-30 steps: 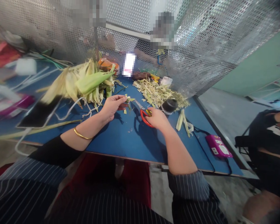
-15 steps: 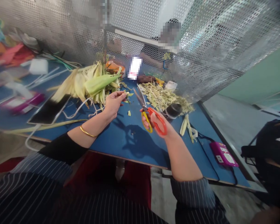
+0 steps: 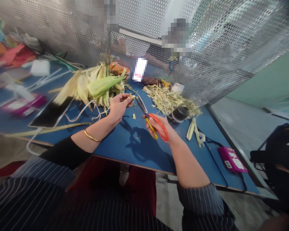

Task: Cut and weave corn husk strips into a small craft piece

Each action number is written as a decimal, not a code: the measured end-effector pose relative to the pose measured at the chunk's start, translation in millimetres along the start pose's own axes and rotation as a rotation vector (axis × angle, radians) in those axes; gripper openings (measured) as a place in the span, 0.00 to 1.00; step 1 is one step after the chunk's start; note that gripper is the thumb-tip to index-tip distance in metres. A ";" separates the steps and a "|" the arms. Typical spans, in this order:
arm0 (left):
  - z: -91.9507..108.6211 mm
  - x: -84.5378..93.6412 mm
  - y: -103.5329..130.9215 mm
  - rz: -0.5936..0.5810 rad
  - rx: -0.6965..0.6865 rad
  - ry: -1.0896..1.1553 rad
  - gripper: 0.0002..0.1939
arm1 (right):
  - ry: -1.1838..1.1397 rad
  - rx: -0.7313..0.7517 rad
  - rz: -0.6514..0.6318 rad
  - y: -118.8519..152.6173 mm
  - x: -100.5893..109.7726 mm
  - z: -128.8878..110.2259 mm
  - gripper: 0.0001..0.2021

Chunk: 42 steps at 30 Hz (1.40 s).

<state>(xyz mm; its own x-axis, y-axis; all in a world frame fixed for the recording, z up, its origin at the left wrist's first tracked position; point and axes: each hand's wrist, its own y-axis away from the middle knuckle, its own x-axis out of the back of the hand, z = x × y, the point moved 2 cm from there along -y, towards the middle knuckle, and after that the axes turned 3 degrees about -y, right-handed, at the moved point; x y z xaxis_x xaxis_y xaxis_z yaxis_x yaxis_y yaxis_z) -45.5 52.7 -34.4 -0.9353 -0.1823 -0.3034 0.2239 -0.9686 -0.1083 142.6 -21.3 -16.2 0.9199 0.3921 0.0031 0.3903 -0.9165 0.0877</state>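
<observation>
A small pale-green piece of corn husk is pinched between the thumb and fingers of my left hand. My right hand grips scissors with one red and one yellow handle. The blades are close to the husk piece, their tips beside my left fingertips. Left of my left hand lies a bundle of corn husks, pale yellow with a green one on top. Beyond my right hand spreads a heap of cut husk scraps. One small scrap lies on the blue table below the blades.
A black thread spool stands beside the scraps, with husk strips to its right. A purple box with a black cable is at the right edge. A phone with a white cable lies left. A perforated metal screen closes the back; people sit behind it.
My right hand has moved the scissors left, bringing the blades from a short distance off up to the husk piece. The left hand still pinches it, shifted slightly right.
</observation>
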 end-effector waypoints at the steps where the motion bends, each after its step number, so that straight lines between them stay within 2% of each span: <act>1: -0.4 -0.6 0.1 0.000 -0.019 0.002 0.07 | 0.018 -0.007 0.014 -0.1 -0.4 -0.5 0.22; 5: -1.0 -2.8 0.8 0.027 -0.053 0.016 0.06 | 0.104 -0.036 0.061 -0.8 -0.3 -0.9 0.24; 8: -2.2 -3.2 0.8 0.027 -0.026 0.043 0.05 | 0.220 -0.004 0.085 -4.2 2.4 2.1 0.25; 14: -7.1 -1.3 -1.4 -0.028 0.072 0.142 0.05 | 0.798 0.215 0.255 -9.3 6.5 1.4 0.23; 17: -8.7 -1.7 -2.1 -0.063 0.103 0.200 0.05 | 0.929 0.251 0.285 -8.0 3.6 -1.2 0.23; 24: -7.9 -4.2 -0.5 -0.085 0.051 0.208 0.07 | 1.022 0.307 0.307 -5.7 -0.5 -2.2 0.22; 29: -9.8 -6.7 2.2 -0.122 0.071 0.183 0.07 | 1.049 0.309 0.319 -4.5 0.1 -2.7 0.21; 42: -12.4 -6.1 2.1 -0.139 0.100 0.242 0.05 | 0.949 0.329 0.262 -6.3 1.2 -0.5 0.19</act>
<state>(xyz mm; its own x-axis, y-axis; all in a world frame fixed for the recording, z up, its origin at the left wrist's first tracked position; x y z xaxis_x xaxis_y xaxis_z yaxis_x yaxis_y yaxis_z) -35.8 53.8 -44.5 -0.8597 -0.0127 -0.5106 0.0590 -0.9955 -0.0747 141.2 -15.0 -16.2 0.6253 -0.0520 0.7787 0.3045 -0.9025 -0.3048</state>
